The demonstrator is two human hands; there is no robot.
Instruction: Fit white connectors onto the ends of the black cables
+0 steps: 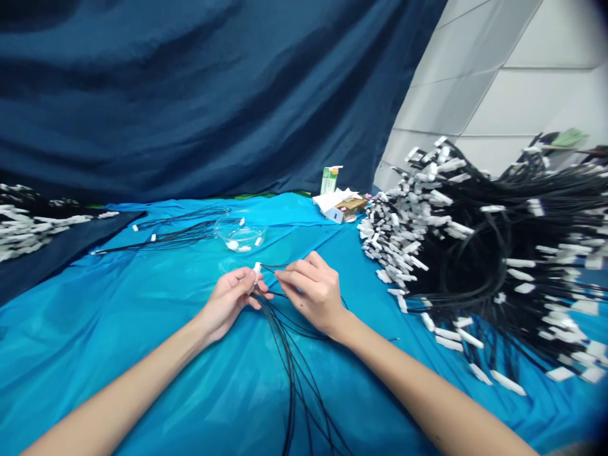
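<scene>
the left hand [232,294] is closed, thumb pressed against fingers, gripping a small white connector [257,268] that stands upright above the fingertips. the right hand [316,291] is pinched at its fingertips on a thin black wire [268,269], which runs across the gap from the connector. so the connector lies in the left hand's grip, just left of the right fingertips, over the middle of the blue cloth [156,354]. loose black wires [291,373] trail from beneath the left hand to the cloth's near edge.

beyond the left hand, toward the far edge, sits a clear bowl [253,237] with a few white pieces [232,245] inside; a wire bundle [185,235] lies just left of it. a big heap of white-ended wires [475,234] covers the cloth's right side. near the far edge, left of that heap, is an opened box [350,208].
</scene>
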